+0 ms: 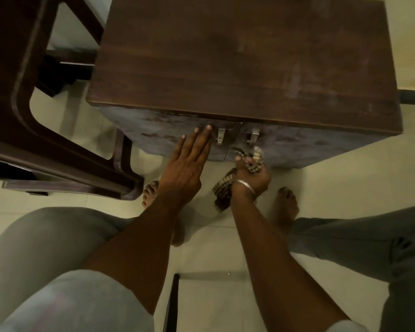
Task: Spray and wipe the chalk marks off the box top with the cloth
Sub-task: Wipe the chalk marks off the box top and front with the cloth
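A dark wooden box (pixel 244 58) stands on the floor in front of me, its top showing faint pale smears towards the right side. The front face is streaked with pale chalky patches and carries two small metal handles (pixel 220 135). My left hand (pixel 188 164) lies flat, fingers together, against the front face just left of the handles. My right hand (pixel 253 174) is below the right handle, shut on a checked cloth (pixel 223 190) that is pressed to the front face and hangs down beside my wrist. No spray bottle is in view.
A dark wooden chair frame (pixel 22 97) stands close on the left, its leg near the box corner. My knees and bare feet (pixel 285 207) are on the pale tiled floor (pixel 321 188). A dark-edged panel (pixel 171 303) lies between my legs.
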The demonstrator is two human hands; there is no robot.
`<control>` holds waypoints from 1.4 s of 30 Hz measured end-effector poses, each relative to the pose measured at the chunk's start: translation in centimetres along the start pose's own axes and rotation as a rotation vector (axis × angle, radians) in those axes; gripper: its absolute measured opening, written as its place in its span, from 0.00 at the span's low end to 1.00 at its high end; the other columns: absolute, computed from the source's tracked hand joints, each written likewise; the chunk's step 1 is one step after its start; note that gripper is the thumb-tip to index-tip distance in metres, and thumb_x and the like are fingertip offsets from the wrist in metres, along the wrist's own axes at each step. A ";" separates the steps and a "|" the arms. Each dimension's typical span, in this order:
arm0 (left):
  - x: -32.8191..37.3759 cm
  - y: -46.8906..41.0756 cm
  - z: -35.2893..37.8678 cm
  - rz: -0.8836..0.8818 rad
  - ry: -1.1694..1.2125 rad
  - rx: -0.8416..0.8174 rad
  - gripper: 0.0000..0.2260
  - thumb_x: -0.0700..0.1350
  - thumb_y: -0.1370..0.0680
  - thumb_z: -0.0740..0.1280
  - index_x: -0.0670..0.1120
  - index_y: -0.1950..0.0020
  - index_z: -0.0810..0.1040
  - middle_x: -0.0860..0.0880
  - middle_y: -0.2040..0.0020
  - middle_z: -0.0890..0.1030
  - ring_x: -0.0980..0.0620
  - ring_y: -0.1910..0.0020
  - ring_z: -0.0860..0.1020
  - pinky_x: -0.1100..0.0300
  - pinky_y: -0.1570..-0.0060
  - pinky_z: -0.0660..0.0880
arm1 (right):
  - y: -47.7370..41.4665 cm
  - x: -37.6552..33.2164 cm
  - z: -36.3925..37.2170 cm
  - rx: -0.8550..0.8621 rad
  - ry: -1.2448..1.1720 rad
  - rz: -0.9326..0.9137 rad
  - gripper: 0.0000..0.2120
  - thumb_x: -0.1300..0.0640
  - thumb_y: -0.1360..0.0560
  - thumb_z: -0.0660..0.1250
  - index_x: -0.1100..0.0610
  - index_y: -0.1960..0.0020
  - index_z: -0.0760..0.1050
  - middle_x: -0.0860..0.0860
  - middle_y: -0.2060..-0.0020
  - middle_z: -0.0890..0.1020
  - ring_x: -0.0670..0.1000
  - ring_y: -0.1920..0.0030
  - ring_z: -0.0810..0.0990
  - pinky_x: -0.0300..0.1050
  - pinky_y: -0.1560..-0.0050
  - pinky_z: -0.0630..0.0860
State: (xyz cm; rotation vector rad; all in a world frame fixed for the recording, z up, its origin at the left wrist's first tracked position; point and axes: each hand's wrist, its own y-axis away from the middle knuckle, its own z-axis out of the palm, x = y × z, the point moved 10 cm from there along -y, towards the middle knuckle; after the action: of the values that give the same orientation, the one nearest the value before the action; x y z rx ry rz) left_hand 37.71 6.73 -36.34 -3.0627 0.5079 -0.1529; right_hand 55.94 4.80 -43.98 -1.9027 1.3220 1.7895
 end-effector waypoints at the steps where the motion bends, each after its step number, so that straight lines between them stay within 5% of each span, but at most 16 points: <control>1: -0.2 0.1 -0.1 -0.013 -0.010 0.008 0.40 0.31 0.29 0.58 0.41 0.19 0.46 0.45 0.18 0.43 0.45 0.19 0.43 0.46 0.21 0.46 | 0.9 -0.8 0.9 -0.063 0.000 -0.083 0.16 0.57 0.36 0.80 0.61 0.52 0.81 0.52 0.57 0.84 0.48 0.57 0.82 0.47 0.50 0.80; 5: -0.4 0.3 -0.2 -0.023 -0.007 0.037 0.38 0.32 0.27 0.58 0.41 0.19 0.48 0.44 0.18 0.46 0.44 0.19 0.45 0.44 0.22 0.48 | 3.5 -5.0 4.0 -0.228 -0.019 -0.328 0.19 0.46 0.34 0.77 0.58 0.52 0.80 0.52 0.56 0.84 0.48 0.54 0.83 0.43 0.51 0.80; 10: -0.2 0.1 -0.4 -0.040 0.047 0.054 0.38 0.33 0.27 0.59 0.40 0.19 0.49 0.42 0.18 0.47 0.44 0.19 0.46 0.44 0.21 0.48 | 4.4 -8.7 5.1 -0.237 0.037 -0.563 0.12 0.57 0.31 0.76 0.58 0.52 0.76 0.40 0.60 0.79 0.32 0.58 0.78 0.26 0.56 0.72; 16: 0.4 1.3 0.9 -0.141 0.227 0.118 0.25 0.42 0.17 0.49 0.36 0.21 0.54 0.38 0.20 0.52 0.43 0.20 0.51 0.47 0.22 0.53 | 4.4 -8.2 4.9 -0.180 0.046 -0.554 0.14 0.57 0.32 0.77 0.60 0.51 0.76 0.42 0.61 0.79 0.33 0.61 0.78 0.25 0.60 0.71; 20: 0.2 0.7 1.3 -0.183 0.322 0.146 0.28 0.53 0.14 0.47 0.36 0.21 0.56 0.38 0.20 0.54 0.44 0.20 0.53 0.49 0.22 0.55 | 4.0 -7.6 5.3 -0.198 0.030 -0.516 0.13 0.56 0.32 0.77 0.60 0.51 0.78 0.46 0.60 0.82 0.40 0.59 0.81 0.34 0.56 0.77; 25: 0.2 0.5 0.7 -0.167 0.295 0.131 0.28 0.50 0.16 0.57 0.36 0.21 0.54 0.37 0.20 0.55 0.45 0.20 0.52 0.49 0.22 0.54 | 3.7 -7.6 5.7 -0.242 0.058 -0.507 0.15 0.56 0.31 0.76 0.61 0.49 0.78 0.48 0.59 0.83 0.43 0.58 0.82 0.34 0.56 0.77; 28: 1.2 0.1 -0.1 -0.080 0.220 0.093 0.29 0.51 0.16 0.51 0.38 0.20 0.51 0.38 0.19 0.52 0.44 0.19 0.50 0.48 0.21 0.52 | 3.8 -7.8 5.6 -0.227 0.107 -0.548 0.16 0.57 0.30 0.74 0.63 0.46 0.77 0.53 0.56 0.84 0.47 0.57 0.82 0.33 0.55 0.76; 33: 0.4 0.6 -0.6 -0.151 0.084 0.062 0.29 0.40 0.22 0.43 0.39 0.19 0.50 0.41 0.19 0.48 0.43 0.19 0.47 0.46 0.21 0.48 | 3.9 -8.3 5.6 -0.268 0.158 -0.615 0.16 0.57 0.29 0.74 0.64 0.45 0.76 0.48 0.57 0.81 0.37 0.56 0.75 0.19 0.56 0.66; 38: -0.1 0.4 0.2 -0.192 0.025 0.016 0.33 0.38 0.26 0.42 0.40 0.19 0.47 0.42 0.18 0.44 0.42 0.20 0.44 0.45 0.21 0.46 | 4.0 -8.3 6.1 -0.327 0.226 -0.700 0.14 0.62 0.29 0.73 0.62 0.46 0.76 0.53 0.53 0.83 0.41 0.53 0.76 0.22 0.52 0.68; 42: 0.0 0.2 0.4 -0.205 0.020 0.022 0.32 0.39 0.25 0.43 0.39 0.19 0.48 0.42 0.19 0.45 0.41 0.20 0.46 0.44 0.21 0.48 | 3.7 -7.1 6.7 -0.380 0.276 -0.736 0.10 0.66 0.30 0.69 0.59 0.51 0.74 0.54 0.57 0.80 0.52 0.55 0.79 0.46 0.54 0.77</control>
State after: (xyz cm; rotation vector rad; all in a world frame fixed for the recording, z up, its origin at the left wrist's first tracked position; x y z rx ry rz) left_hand 37.74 6.56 -36.71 -3.0881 0.1909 -0.1925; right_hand 49.73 10.46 -37.83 -2.4531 0.2284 1.4752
